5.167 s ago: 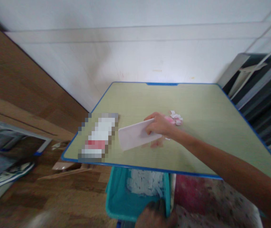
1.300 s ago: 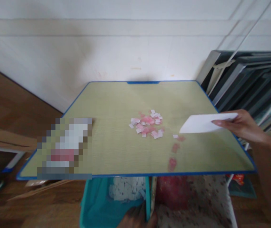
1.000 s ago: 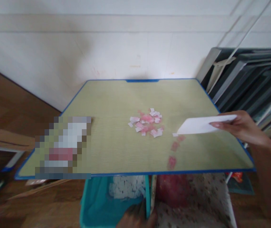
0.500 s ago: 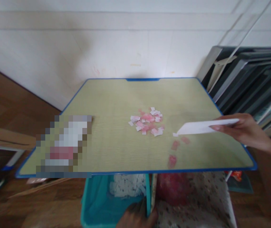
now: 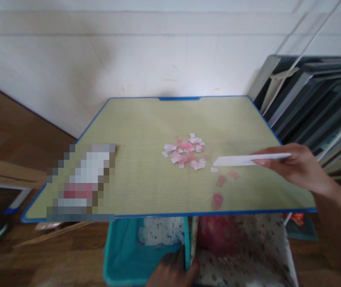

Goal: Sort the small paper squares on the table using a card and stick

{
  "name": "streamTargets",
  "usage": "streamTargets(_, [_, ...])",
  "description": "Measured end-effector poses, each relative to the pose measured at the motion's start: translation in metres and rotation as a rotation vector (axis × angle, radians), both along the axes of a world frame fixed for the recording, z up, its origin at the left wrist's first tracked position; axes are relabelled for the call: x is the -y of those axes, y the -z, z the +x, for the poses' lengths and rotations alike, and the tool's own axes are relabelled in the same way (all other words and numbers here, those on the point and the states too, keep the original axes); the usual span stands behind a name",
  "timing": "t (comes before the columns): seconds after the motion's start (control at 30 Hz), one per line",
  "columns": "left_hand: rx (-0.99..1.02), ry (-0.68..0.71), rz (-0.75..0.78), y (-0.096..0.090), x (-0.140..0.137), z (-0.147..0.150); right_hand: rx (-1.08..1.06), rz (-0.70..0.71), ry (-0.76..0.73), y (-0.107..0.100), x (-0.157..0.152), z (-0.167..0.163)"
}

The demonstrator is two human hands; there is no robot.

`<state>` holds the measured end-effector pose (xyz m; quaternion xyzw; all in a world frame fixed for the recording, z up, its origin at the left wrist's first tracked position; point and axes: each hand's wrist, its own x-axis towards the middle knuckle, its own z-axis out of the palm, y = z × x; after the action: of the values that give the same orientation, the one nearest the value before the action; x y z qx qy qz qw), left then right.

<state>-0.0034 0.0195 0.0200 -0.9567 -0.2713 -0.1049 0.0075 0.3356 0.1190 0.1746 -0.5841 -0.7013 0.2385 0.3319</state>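
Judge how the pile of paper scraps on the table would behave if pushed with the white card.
The paper scraps look tiny, thin and loose, so probably very light, sliding easily yet scattering. The right hand holds the white card flat, so it seems stiff.

Looks like a room in a home: wood-pattern floor point(image 5: 23, 263), plain white wall point(image 5: 128, 59), and a small green table point(image 5: 146, 131) edged in blue, like a child's study desk. Dark frames point(image 5: 316, 99) lean stacked at the right, a teal bin point(image 5: 119, 259) sits underneath.
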Motion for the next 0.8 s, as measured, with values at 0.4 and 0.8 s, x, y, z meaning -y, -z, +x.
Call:
streamTargets(0.4, [0.001, 0.018, -0.004, -0.0019, -0.0004, 0.0015, -0.124, -0.08, 0.166, 0.0002, 0.0044, -0.0043])
streamTargets(0.8, [-0.03, 0.011, -0.077, 0.001, 0.0038, -0.0003, -0.039, -0.052, 0.307, 0.0092, -0.0007, -0.006])
